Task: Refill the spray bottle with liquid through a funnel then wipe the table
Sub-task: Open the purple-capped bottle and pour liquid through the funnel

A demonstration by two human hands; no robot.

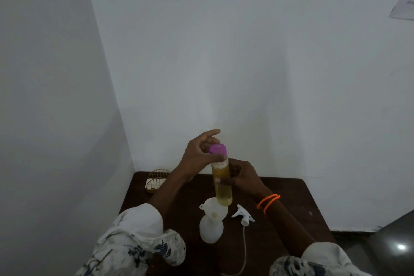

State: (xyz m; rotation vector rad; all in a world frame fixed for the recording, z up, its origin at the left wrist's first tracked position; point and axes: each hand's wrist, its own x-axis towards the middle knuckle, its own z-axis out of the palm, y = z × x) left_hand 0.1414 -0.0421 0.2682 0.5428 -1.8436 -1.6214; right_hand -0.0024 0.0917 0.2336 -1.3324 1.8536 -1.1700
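While the head view looks down, the right hand (240, 175) grips the body of the refill bottle (221, 182) low in the frame's centre, steadying it upright. The left hand (201, 152) pinches its purple cap (217, 149), likely to unscrew it before pouring. Just below, the funnel (214, 208) sits in the spray bottle (210, 229) on the surface (291, 204), ready to receive liquid; the spray head (243, 215) lies beside it.

My one head camera looks forward and down, close over my table (291, 197) in a wall corner.
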